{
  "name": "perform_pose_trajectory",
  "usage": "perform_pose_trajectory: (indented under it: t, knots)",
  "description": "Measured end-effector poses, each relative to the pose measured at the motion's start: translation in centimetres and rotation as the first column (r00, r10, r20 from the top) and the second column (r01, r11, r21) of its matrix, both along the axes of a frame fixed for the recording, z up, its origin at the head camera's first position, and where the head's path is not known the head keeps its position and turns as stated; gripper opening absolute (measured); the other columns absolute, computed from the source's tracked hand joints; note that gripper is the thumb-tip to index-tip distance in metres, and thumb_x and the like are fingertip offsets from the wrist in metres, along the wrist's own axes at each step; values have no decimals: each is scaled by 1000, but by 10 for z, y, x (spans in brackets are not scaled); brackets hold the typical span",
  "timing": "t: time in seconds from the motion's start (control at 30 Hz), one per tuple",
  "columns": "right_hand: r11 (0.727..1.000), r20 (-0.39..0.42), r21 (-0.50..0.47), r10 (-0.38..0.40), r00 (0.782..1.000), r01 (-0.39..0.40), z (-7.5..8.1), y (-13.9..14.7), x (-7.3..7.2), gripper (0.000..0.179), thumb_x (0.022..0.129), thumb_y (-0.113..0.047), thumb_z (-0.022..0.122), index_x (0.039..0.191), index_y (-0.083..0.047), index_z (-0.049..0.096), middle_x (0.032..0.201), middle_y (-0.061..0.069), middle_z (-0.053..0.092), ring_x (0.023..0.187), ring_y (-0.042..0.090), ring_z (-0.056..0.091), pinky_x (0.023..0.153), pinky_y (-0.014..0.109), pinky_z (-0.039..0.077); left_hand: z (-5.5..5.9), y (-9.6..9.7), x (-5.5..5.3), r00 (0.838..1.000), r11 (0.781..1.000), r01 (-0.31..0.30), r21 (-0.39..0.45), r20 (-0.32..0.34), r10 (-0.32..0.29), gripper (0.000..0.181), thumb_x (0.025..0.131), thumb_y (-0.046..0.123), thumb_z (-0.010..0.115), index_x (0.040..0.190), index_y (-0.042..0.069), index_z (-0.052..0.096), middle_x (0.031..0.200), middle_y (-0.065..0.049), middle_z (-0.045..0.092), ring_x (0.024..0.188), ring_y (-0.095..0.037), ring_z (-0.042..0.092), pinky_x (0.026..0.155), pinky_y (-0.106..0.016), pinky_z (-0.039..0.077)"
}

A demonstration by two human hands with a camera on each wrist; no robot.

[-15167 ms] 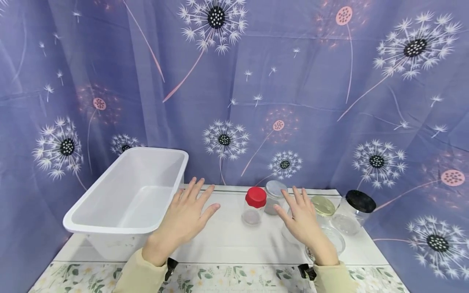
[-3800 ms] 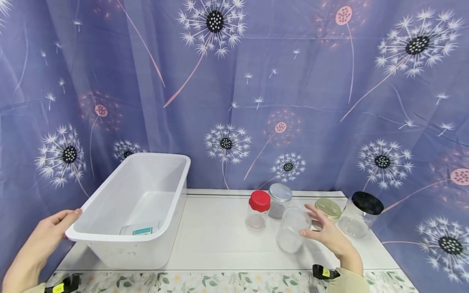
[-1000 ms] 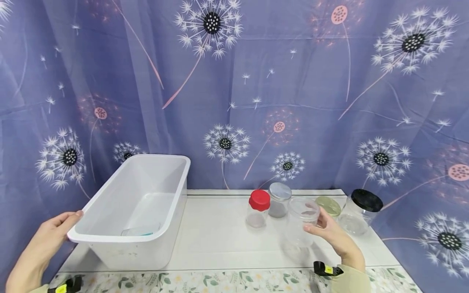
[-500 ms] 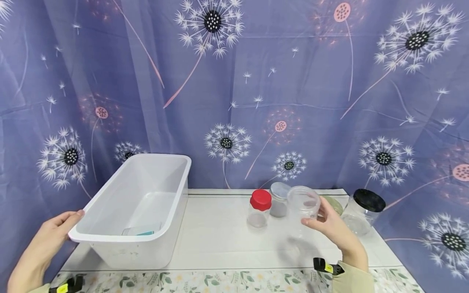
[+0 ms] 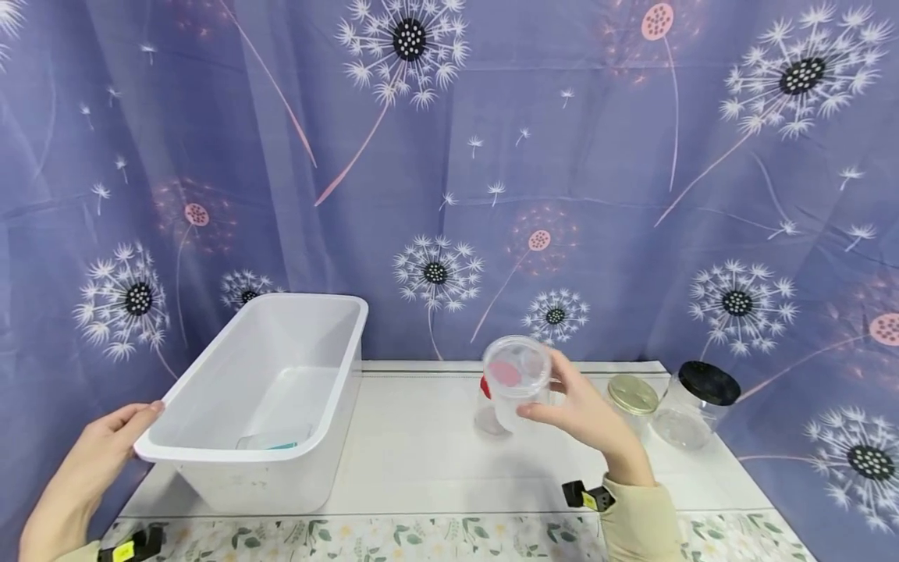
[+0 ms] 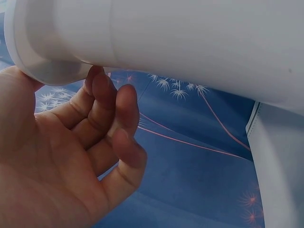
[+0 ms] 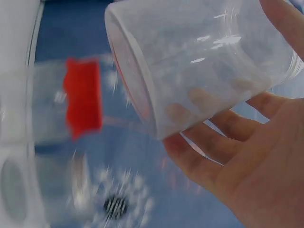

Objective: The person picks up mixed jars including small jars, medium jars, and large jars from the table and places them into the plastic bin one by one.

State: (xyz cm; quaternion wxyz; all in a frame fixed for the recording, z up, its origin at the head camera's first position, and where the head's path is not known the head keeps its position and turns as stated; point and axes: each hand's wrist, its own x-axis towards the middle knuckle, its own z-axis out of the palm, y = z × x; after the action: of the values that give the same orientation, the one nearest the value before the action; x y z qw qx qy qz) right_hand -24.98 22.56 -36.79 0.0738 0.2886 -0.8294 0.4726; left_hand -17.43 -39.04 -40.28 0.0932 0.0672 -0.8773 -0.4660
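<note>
In the head view, my right hand [image 5: 586, 410] holds a clear plastic jar [image 5: 516, 394] raised over the table, thumb in front and fingers behind. The right wrist view shows the fingers along the side of this jar [image 7: 190, 66], its threaded end toward the palm. Behind it stands a red-lidded jar [image 5: 486, 414], partly covered. My left hand [image 5: 94, 457] grips the near left corner of a white tub [image 5: 232, 455]; in the left wrist view, fingers curl below the rim [image 6: 47, 76]. A clear container with a teal label [image 5: 274, 441] lies inside the tub.
To the right stand a gold-lidded jar [image 5: 632, 396] and a black-lidded jar [image 5: 691, 414]. A silver-lidded jar [image 7: 78, 185] shows blurred in the right wrist view. A patterned curtain [image 5: 449, 172] hangs behind the white tabletop [image 5: 414, 453].
My right hand has lifted the clear jar off the table and carried it left, in front of the red-lidded jar. The gold-lidded jar is uncovered. My left hand keeps its grip on the tub.
</note>
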Motion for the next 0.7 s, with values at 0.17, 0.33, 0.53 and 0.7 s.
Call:
perform_pose_trajectory:
  t: [0.17, 0.33, 0.53, 0.7]
  knots:
    - [993, -101, 99, 69, 993, -59, 28, -44, -3, 85, 71, -34, 88, 143, -32, 43, 124, -8, 59, 109, 19, 58, 92, 45, 45, -1, 2, -1, 1000, 1000, 2, -5, 1, -2, 49, 104, 36, 46, 109, -10, 62, 79, 12, 64, 72, -3, 58, 61, -25, 47]
    - [971, -204, 207, 159, 966, -116, 56, -95, -10, 90, 68, -45, 88, 144, -30, 43, 126, -11, 56, 108, 8, 55, 89, 38, 47, -3, 0, 1, 999, 999, -25, -19, -37, 24, 38, 104, 35, 47, 101, 3, 67, 77, 13, 63, 69, -3, 57, 60, -24, 45]
    - [915, -295, 389, 236, 926, -109, 80, -158, -17, 94, 71, -59, 81, 148, -22, 41, 136, -5, 51, 118, 8, 49, 95, 35, 43, -2, -2, 1, 999, 1000, -26, -17, -47, 26, 28, 103, 35, 48, 93, 18, 68, 76, 12, 63, 69, -3, 56, 60, -24, 44]
    - [893, -319, 445, 235, 918, -74, 91, -202, -15, 94, 72, -62, 78, 149, -29, 37, 133, -5, 50, 114, 8, 48, 87, 38, 47, -1, 1, -2, 999, 999, -23, -27, -38, 22, 42, 103, 36, 48, 101, -3, 65, 76, 12, 63, 69, -3, 56, 59, -25, 45]
